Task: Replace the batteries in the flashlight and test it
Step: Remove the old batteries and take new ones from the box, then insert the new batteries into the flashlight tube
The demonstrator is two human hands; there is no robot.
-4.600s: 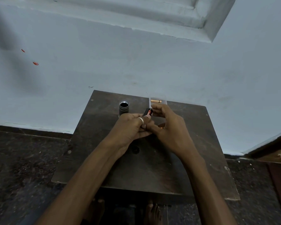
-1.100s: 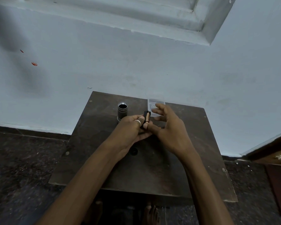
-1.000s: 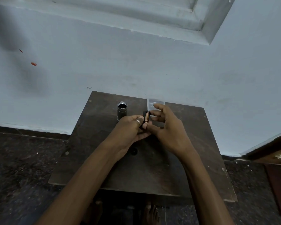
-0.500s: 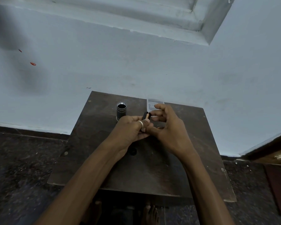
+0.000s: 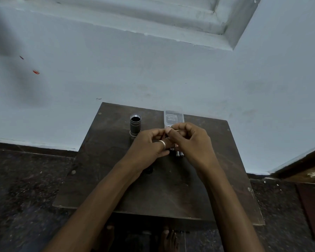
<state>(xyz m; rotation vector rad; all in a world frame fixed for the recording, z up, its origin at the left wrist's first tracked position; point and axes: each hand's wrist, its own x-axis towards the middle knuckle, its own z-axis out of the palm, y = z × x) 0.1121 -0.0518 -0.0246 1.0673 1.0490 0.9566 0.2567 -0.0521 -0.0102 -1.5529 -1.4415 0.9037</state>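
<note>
Dark wooden table (image 5: 171, 193) bearing upright flashlight body (image 5: 135, 125), clear plastic case (image 5: 173, 117), loose batteries (image 5: 177, 153).

I see bare table (image 5: 171, 193) near me. At the far edge, the upright flashlight body (image 5: 135, 125) and clear case (image 5: 174, 117) obstruct, an open gap between them.

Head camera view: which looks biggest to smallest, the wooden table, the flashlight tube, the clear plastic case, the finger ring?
1. Wooden table.
2. Flashlight tube and clear plastic case: alike, case partly hidden.
3. Finger ring.
</note>
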